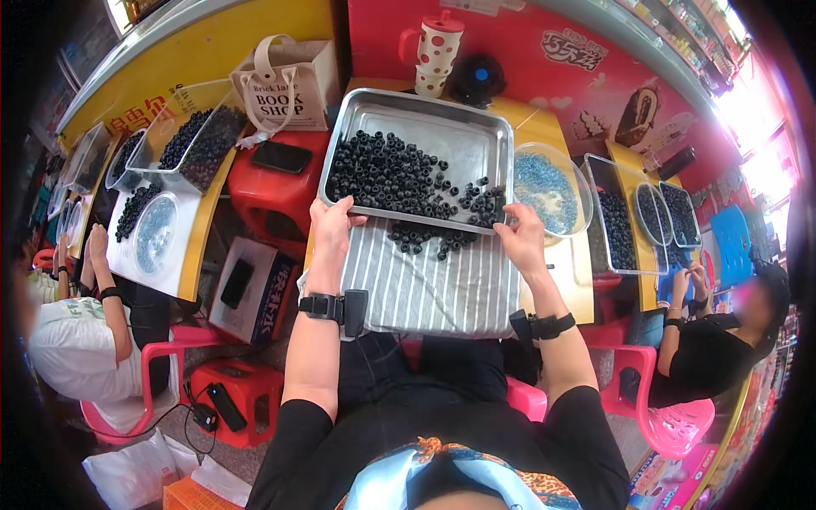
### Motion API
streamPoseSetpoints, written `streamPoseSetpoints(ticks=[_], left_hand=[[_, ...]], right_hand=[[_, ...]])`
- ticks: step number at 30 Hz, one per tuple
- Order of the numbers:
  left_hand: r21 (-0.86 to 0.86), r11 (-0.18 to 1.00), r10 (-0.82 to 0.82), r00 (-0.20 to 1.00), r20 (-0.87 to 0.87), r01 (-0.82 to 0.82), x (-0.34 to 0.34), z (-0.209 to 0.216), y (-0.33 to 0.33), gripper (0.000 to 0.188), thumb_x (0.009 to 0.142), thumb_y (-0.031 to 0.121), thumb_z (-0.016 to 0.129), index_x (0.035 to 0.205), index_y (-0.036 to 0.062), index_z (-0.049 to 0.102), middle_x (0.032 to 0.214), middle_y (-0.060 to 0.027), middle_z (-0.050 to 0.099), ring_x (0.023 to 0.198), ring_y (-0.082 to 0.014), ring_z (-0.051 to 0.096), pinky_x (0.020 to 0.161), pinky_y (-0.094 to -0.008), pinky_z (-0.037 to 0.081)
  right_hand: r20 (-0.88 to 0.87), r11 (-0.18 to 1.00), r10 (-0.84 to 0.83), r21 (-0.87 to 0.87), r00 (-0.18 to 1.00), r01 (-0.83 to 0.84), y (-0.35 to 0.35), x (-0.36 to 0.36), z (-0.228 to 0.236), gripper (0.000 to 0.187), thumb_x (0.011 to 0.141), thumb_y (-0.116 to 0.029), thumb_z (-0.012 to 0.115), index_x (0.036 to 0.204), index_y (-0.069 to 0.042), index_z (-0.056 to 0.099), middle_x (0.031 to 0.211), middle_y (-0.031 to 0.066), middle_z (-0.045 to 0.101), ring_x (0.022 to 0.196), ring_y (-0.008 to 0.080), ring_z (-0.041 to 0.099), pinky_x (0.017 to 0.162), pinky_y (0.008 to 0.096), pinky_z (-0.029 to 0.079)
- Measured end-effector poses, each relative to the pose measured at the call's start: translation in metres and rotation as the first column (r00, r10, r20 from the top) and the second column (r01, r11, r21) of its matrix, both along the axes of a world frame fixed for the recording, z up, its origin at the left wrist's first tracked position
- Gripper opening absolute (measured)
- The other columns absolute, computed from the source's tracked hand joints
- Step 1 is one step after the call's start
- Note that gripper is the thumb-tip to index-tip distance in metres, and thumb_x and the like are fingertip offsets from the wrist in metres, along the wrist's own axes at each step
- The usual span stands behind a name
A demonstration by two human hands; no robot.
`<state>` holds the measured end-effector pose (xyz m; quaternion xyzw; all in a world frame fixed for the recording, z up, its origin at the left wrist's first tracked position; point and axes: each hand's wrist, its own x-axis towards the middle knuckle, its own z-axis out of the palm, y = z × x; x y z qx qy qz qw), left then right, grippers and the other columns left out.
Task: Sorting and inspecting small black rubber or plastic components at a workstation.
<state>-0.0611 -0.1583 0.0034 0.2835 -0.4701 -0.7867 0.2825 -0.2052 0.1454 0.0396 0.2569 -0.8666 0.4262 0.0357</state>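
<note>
A silver metal tray (pixel 463 127) is held at its near side by both my hands. My left hand (pixel 333 225) closes on the near left corner, thumb over the rim. At the near right corner my right hand (pixel 521 236) grips the rim, fingers partly hidden beneath. Many small black beads (pixel 382 174) lie heaped in the tray's left and near part, while its far right part shows bare metal. More black beads (pixel 433 241) rest just below the near rim, on a grey-and-white striped cloth (pixel 425 293) in front of me.
A round clear tub (pixel 585 200) of blue beads stands right of the tray. Behind are a polka-dot tumbler (pixel 438 55) and a black round device (pixel 476 81). Left, a red stool (pixel 270 191) bears a phone (pixel 282 157) beside a tote bag (pixel 310 68). Other people sit at both sides.
</note>
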Motion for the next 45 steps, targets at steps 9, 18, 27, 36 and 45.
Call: streamPoseSetpoints(ticks=[9,18,27,36,45], left_hand=[[-0.029,0.999,-0.027,0.999,0.021,0.028,0.003,0.003,0.003,0.02,0.09,0.009,0.059,0.106,-0.0025,0.057,0.086,-0.0127,0.068,0.06,-0.0213,0.067,0.047,-0.0287,0.054],[-0.064,0.998,0.016,0.988,0.153,-0.006,0.023,0.012,0.019,0.034,0.089,0.015,0.064,0.112,-0.002,0.047,0.085,-0.0144,0.062,0.057,-0.0216,0.065,0.041,-0.0252,0.046],[0.315,0.899,-0.247,0.946,-0.209,0.304,0.026,0.025,0.044,0.022,0.096,0.017,0.054,0.101,-0.0044,0.059,0.099,-0.0183,0.066,0.09,-0.0316,0.068,0.074,-0.0345,0.055],[0.434,0.864,-0.089,0.926,-0.366,0.255,0.021,0.012,0.056,0.019,0.096,0.011,0.052,0.103,-0.0047,0.061,0.103,-0.0172,0.066,0.098,-0.034,0.065,0.083,-0.0362,0.054],[0.437,0.855,-0.116,0.924,-0.363,0.279,0.024,0.005,0.051,0.02,0.096,0.012,0.053,0.105,-0.0045,0.061,0.104,-0.0172,0.065,0.1,-0.0337,0.065,0.085,-0.0374,0.053]], right_hand=[[-0.123,0.96,0.239,0.181,0.963,-0.215,-0.042,0.003,0.048,0.028,0.078,-0.017,0.068,0.102,-0.002,0.064,0.093,0.0173,0.059,0.083,0.0335,0.061,0.074,0.0408,0.048],[0.074,0.849,0.344,0.4,0.936,-0.344,-0.148,-0.046,0.041,0.036,0.081,-0.029,0.066,0.108,-0.004,0.065,0.109,0.0211,0.063,0.104,0.037,0.059,0.089,0.0434,0.047],[0.13,0.664,0.581,0.496,0.804,-0.56,-0.187,-0.05,0.017,0.037,0.083,-0.038,0.064,0.09,-0.002,0.068,0.095,0.0197,0.067,0.09,0.0358,0.063,0.077,0.0429,0.05],[0.088,0.709,0.588,0.422,0.804,-0.565,-0.147,0.009,0.013,0.042,0.091,-0.044,0.053,0.09,-0.005,0.065,0.096,0.0178,0.063,0.092,0.0366,0.061,0.078,0.0455,0.048],[0.028,0.743,0.597,0.356,0.802,-0.566,-0.145,0.012,0.015,0.038,0.087,-0.044,0.06,0.082,-0.006,0.063,0.078,0.0189,0.064,0.078,0.0389,0.062,0.068,0.0472,0.048]])
